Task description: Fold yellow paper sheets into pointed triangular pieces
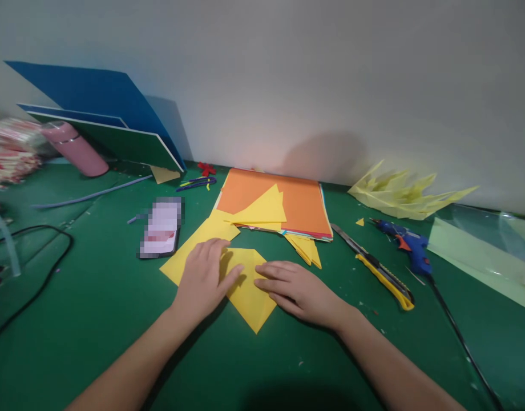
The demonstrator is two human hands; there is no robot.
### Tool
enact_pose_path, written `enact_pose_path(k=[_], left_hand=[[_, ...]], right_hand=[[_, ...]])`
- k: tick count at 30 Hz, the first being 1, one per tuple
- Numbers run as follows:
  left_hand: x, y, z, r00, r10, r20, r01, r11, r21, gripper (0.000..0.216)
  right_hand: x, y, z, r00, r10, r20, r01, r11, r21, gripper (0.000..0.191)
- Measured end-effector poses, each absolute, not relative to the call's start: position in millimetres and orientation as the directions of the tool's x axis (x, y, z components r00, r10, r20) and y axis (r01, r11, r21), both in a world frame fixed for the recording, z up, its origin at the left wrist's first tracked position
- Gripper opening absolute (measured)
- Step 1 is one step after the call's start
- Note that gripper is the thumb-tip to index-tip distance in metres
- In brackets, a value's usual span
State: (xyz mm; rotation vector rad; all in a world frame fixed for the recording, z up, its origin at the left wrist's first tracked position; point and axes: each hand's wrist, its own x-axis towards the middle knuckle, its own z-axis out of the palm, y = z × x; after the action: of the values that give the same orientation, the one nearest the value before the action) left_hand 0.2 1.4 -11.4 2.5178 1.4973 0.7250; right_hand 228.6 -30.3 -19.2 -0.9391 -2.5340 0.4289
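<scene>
A folded sheet of yellow paper lies on the green table, one corner pointing toward me. On its left side rests my left hand, thumb held apart from the other fingers. My right hand lies over the right part, its fingers stretched out flat. Another yellow sheet sits partly beneath my left hand. Beyond my hands, a folded yellow triangle lies on a stack of coloured paper with orange on top. More folded yellow pieces stick out at the stack's front edge.
To the right lie a yellow utility knife with its blade out, a blue glue gun with a black cable, and a spiky pale-yellow paper piece. At left are a phone, a pink bottle and leaning blue boards.
</scene>
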Motion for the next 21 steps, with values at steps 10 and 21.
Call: enact_pose_path(k=[10,21], left_hand=[[1.5,2.2,-14.7,0.432,0.868,0.245,0.818,-0.491,0.299,0.040],[4.3,-3.4,-12.2,0.263,0.931,0.255,0.704,-0.366,0.609,0.035]], right_hand=[[229.1,-31.1,-21.7,-0.692,0.666,0.278,0.553,0.737,-0.390,0.030],[227.7,-30.9,-18.6,-0.707,0.654,0.270,0.561,0.751,-0.349,0.029]])
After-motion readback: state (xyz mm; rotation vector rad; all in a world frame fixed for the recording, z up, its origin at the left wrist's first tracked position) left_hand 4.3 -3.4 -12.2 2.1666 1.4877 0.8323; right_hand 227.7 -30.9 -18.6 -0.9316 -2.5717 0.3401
